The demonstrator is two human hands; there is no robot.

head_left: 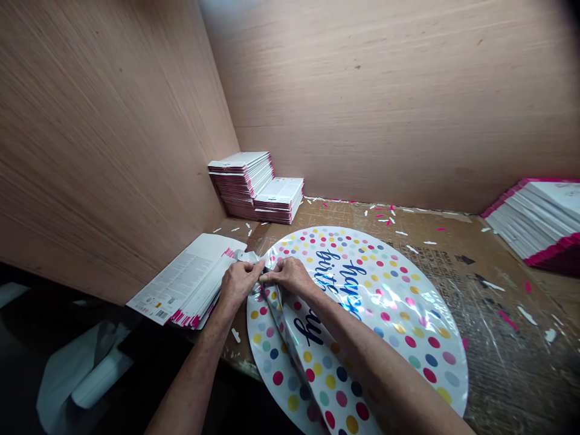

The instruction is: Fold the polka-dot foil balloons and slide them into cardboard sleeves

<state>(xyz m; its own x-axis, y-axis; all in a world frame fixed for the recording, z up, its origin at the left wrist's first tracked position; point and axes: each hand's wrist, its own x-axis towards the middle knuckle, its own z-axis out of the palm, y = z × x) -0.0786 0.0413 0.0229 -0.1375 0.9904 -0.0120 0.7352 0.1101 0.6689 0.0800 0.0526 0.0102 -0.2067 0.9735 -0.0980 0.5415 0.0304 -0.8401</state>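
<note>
A large flat round foil balloon (394, 302) with coloured dots and dark blue "happy birthday" lettering lies on the cardboard-covered surface. My left hand (242, 281) is closed in a pinch at the balloon's left edge, beside a small whitish tail piece (240, 255). Close by, my right hand (292, 275) pinches the same edge, its forearm crossing over the balloon. Between the two hands the foil is gathered, and a long crease runs from there toward me. My fingers hide the exact part they grip.
Left of my hands lies a fanned pile of printed white cards (181, 278) with pink edges. Stacked cards (240, 181) stand in the back corner, with another stack (544, 223) at far right. Wooden panels (362, 90) enclose the back and left. Paper scraps litter the cardboard (480, 338).
</note>
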